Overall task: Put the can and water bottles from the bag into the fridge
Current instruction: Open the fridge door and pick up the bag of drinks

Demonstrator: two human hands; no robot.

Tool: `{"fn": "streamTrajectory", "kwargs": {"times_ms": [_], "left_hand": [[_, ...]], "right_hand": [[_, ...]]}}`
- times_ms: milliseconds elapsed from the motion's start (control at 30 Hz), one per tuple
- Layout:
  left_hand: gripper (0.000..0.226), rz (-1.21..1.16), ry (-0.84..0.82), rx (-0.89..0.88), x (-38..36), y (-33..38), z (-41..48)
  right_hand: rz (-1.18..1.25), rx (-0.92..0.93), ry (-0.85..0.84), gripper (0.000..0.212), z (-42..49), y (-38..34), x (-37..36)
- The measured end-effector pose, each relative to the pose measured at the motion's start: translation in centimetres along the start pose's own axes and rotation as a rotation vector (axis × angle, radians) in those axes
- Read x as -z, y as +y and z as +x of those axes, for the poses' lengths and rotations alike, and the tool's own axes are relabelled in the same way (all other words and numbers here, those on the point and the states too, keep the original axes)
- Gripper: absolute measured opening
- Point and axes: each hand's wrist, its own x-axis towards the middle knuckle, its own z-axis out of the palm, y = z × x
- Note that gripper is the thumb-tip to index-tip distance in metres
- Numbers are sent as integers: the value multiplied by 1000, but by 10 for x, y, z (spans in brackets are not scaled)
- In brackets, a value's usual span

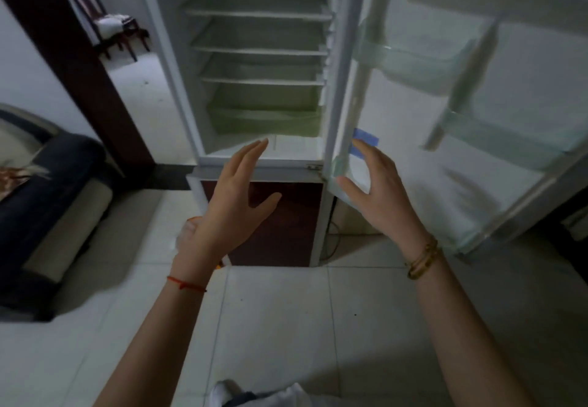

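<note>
No can or bottles show clearly. A pale, blurred thing with an orange patch, probably the bag point(188, 231), peeks out on the floor point(286, 311) behind the left wrist, close against the foot of the fridge point(165, 72); its contents are hidden.

As a judgement, the can should be stiff, smooth and fairly light, best taken round its body. Full bottles will weigh more, and their thin walls give under a squeeze (so grip the waist or just under the cap, not hard).

Both hands hover in front of the fridge, holding nothing. The left hand point(232, 203) has straight fingers reaching toward the bottom sill. The right hand point(378, 187) is spread with loosely bent fingers, near the lower edge of the door point(445, 184).

The door stands wide open to the right, with its bins point(413, 66) bare. The shelves point(257, 51) and the drawer point(264, 120) hold nothing visible. A dark sofa point(47, 184) sits well apart on the left.
</note>
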Motion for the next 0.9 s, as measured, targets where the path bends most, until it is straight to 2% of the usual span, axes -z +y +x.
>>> {"fn": "streamTrajectory", "kwargs": {"times_ms": [200, 533, 900], "left_hand": [[71, -50, 64, 192, 65, -74, -45], [66, -43, 86, 410, 148, -185, -96], [61, -74, 107, 601, 178, -282, -111]], "right_hand": [[34, 24, -189, 64, 14, -59, -82], [136, 39, -346, 64, 39, -156, -212], [135, -33, -535, 62, 79, -188, -320]]}}
